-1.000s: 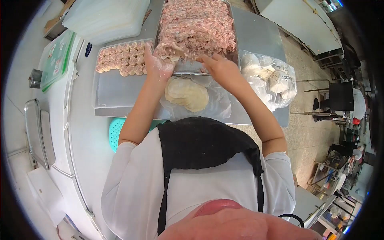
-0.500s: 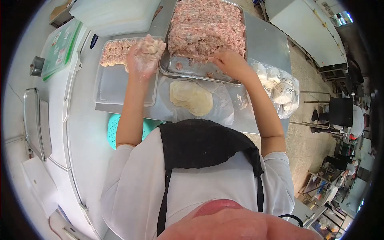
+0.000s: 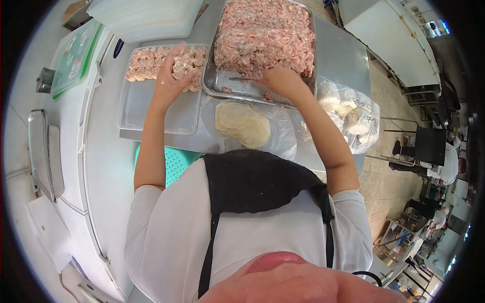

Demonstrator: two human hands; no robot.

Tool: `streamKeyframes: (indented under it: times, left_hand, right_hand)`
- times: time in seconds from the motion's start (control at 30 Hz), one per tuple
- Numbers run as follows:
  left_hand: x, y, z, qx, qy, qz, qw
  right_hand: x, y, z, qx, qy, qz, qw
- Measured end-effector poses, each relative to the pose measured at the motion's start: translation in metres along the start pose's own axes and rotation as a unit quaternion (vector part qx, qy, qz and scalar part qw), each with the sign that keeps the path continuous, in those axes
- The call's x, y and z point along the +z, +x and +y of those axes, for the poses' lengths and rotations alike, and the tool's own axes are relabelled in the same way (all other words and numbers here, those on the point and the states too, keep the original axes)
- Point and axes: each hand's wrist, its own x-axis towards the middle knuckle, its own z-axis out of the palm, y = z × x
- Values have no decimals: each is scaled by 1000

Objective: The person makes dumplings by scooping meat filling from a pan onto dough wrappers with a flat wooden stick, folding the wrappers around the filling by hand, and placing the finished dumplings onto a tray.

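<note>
My left hand (image 3: 167,83) is over a shallow plastic tray (image 3: 159,108), its thumb and fingers curved around a meat-filled dumpling (image 3: 186,65) beside the rows of dumplings (image 3: 146,60). How many pieces are between the fingers is hard to make out. In my right hand (image 3: 282,81) is a thin, flat spatula (image 3: 243,79), pointing left over the near part of a metal pan (image 3: 237,96). A large mass of ground meat filling (image 3: 265,38) fills the far part of that pan. Round pale dumpling wrappers (image 3: 242,123) lie stacked on plastic film in front of me.
A clear bag of pale contents (image 3: 351,113) sits right of the pan. Stacked translucent trays (image 3: 146,20) stand at the far left, near a green-edged lid (image 3: 76,58). A turquoise perforated stool (image 3: 174,164) is below the table edge. Another person (image 3: 447,164) is at far right.
My left hand has turned from palm-up, with filling on it, to fingers down over the dumplings in the tray. My right hand has drawn slightly back from the meat, and the spatula now shows.
</note>
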Motion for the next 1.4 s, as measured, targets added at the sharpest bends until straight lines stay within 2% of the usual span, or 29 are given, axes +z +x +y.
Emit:
streamKeyframes:
  times: [0.03,0.07,0.13,0.17,0.23,0.27,0.33,0.37,0.43,0.47,0.5,0.53,0.57,0.63,0.8,0.83,0.87,0.93,0.97,1.03,1.1,1.17,1.2,1.23,1.27,1.3,1.33,1.37,1.4]
  left_hand:
    - [-2,0,-7,-24,59,-45,997]
    - [-1,0,-12,-23,59,-45,997]
    - [-1,-1,-10,-91,113,-36,989]
    - [0,-2,-8,-91,114,-35,989]
    - [2,1,4,-31,67,-91,993]
    - [7,2,13,-27,67,-90,993]
    - [21,3,33,81,88,-76,990]
    - [27,5,41,83,86,-74,990]
    - [38,13,53,25,-4,-222,975]
    - [46,17,51,14,24,-257,966]
    - [51,23,59,18,23,-259,966]
    - [55,29,70,6,-18,-315,949]
    - [58,32,77,-7,-59,-369,927]
    - [65,28,69,34,-24,-342,939]
    - [78,26,67,128,37,-256,958]
    - [79,31,66,-10,-27,-302,953]
    - [79,37,64,-148,-90,-339,925]
    - [89,47,40,-170,-96,-322,926]
    - [93,49,27,-195,-100,-310,925]
    - [100,49,37,-168,-124,-313,926]
    - [105,46,37,-140,-146,-325,924]
    - [112,42,27,-69,3,-213,975]
    - [102,44,40,-67,3,-210,975]
    - [84,46,66,-121,-17,-292,949]
    - [73,45,82,-177,-37,-371,911]
    - [71,42,85,-178,-39,-372,910]
    - [70,41,87,-57,-45,-319,945]
    - [69,40,87,65,-50,-259,962]
    - [72,42,86,64,-51,-260,962]
  right_hand:
    - [10,4,-3,-9,-63,7,998]
    - [18,5,-5,-9,-63,8,998]
    - [30,0,-16,-26,31,32,999]
    - [26,-5,-12,-27,31,33,999]
    - [-2,-24,-5,55,268,-41,961]
    - [-15,-32,-5,55,266,-38,962]
    - [-38,-52,-11,129,411,-1,903]
    - [-47,-58,-15,130,408,0,904]
    - [-58,-68,-25,66,341,58,936]
    - [-51,-69,-30,68,339,62,936]
    - [-38,-68,-35,-15,305,151,940]
    - [-31,-69,-38,-98,265,237,930]
    - [-31,-74,-37,-97,263,240,930]
    - [-34,-82,-32,-3,306,111,946]
    - [-39,-90,13,-32,206,162,964]
    - [-43,-93,17,-36,179,171,968]
    - [-45,-96,18,-36,176,172,969]
    - [-53,-107,5,55,-4,269,961]
    - [-50,-107,-6,50,-8,268,962]
    - [-39,-94,-35,-34,39,384,922]
    - [-11,-82,-11,2,12,349,937]
    - [7,-80,44,147,-109,164,969]
    - [1,-91,44,152,-64,154,974]
    - [-9,-99,41,151,-67,156,974]
    - [-18,-108,34,166,31,175,970]
    - [-26,-117,26,182,130,191,956]
    - [-36,-122,14,182,128,190,956]
    - [-46,-125,-1,159,229,199,939]
    - [-48,-123,-11,136,328,206,912]
